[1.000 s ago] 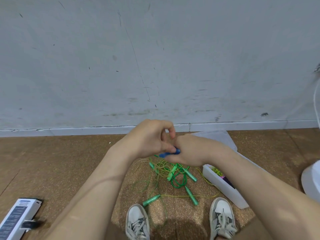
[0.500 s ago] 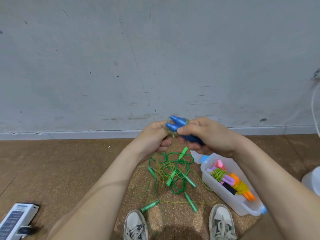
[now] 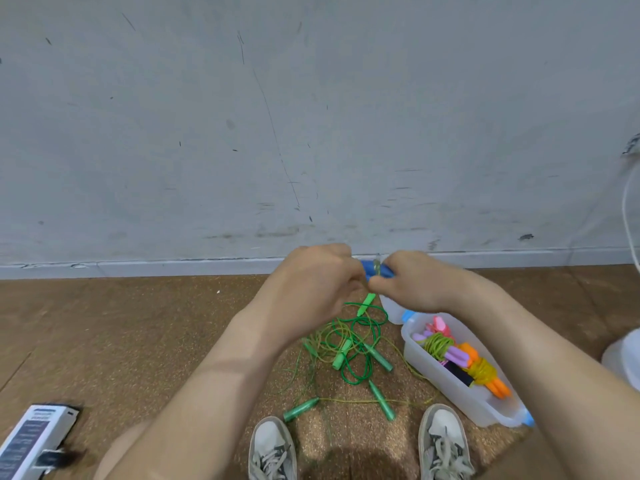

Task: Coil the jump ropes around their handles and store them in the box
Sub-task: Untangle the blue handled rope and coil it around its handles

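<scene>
Your left hand [image 3: 313,282] and right hand [image 3: 420,285] meet in front of you. Both are curled round the blue jump rope handles [image 3: 370,271], which show only in the gap between them. The clear plastic box [image 3: 433,372] sits below your right wrist, and tangled green jump ropes [image 3: 341,355] lie just beside it.

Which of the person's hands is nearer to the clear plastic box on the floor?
Right. The right hand is raised just above the far end of the box. The left hand is further left, above the tangled green ropes. Both grip the blue-handled rope.
</scene>
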`<state>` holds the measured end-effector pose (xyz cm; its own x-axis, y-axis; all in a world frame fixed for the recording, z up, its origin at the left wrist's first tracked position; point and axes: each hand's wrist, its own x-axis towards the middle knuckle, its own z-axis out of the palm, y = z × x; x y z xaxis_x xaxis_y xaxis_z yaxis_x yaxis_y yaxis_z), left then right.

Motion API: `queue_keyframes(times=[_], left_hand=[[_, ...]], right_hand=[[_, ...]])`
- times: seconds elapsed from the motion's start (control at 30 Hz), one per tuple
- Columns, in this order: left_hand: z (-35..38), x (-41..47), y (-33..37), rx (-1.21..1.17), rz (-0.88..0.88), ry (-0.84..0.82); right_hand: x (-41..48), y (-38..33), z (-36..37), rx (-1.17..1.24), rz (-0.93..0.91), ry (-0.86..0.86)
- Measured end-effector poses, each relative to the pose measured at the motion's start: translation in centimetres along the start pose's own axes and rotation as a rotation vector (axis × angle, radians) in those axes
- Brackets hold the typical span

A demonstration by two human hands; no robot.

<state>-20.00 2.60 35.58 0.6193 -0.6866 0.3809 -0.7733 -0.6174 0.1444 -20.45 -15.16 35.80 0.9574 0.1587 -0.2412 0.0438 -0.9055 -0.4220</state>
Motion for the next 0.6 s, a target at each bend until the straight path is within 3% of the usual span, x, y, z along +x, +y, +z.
queue_keyframes(times=[0.2, 0.3, 0.4, 0.6], left_hand=[[-0.9, -0.3, -0.7, -0.213, -0.037, -0.081], [-0.8, -0.3, -0.9, -0.397, -0.201, -0.157], [-0.7, -0.4, -1.7, -0.674, -0.359, -0.237], [-0.6, -0.4, -1.6, -1.058, -0.443, -0.415]], right_hand=[[-1.6, -2.0, 1.4, -0.155, -0.185, -0.245], [-1.9, -2.1, 1.2, -0.029, -0.204, -0.347], [-2.3, -2.4, 0.5, 0.102, -0.192, -0.377], [-3.5, -2.9, -0.6, 0.174, -0.277, -0.353]])
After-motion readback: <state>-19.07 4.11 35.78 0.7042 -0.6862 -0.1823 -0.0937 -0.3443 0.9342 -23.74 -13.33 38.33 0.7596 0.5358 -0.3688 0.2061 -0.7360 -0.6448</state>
